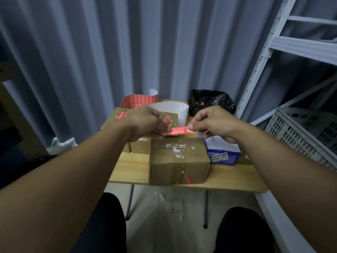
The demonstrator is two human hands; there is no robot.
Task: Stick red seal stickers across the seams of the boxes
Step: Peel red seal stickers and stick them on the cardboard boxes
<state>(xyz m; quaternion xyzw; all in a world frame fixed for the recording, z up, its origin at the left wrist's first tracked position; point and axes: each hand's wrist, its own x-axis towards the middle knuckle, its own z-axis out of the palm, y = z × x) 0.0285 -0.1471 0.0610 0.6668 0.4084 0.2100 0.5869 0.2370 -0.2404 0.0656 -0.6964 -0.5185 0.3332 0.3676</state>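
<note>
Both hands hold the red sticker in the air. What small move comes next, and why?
Probably lower the red seal sticker across the top seam of the nearest cardboard box: the left hand and right hand pinch its ends above it, and that seam bears no sticker.

On my screen the left forearm (76, 176) and right forearm (279, 167) are bare from the frame's edge to the wrists, ending in the left grip (147, 123) and right grip (213, 123). Below, both thighs wear plain black trousers (107, 227) of matte cloth.
</note>
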